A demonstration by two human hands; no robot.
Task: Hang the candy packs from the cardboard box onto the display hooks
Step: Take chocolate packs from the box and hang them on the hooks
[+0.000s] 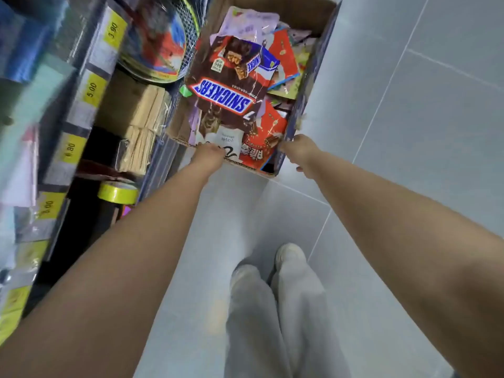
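A cardboard box (305,85) sits on the grey floor, full of candy packs. A big brown Snickers pack (226,96) lies on top, with red packs (261,148) and pale purple packs (245,25) around it. My left hand (208,155) grips the box's near edge at its left side, fingers curled over the rim. My right hand (300,152) holds the near right corner of the box. No display hooks are in sight.
Shop shelves run along the left with yellow price tags (92,90), bundles of wooden sticks (144,124), a round tin tray (161,42) and a yellow tape roll (117,192). My legs and shoes (289,257) stand on the tiled floor below the box.
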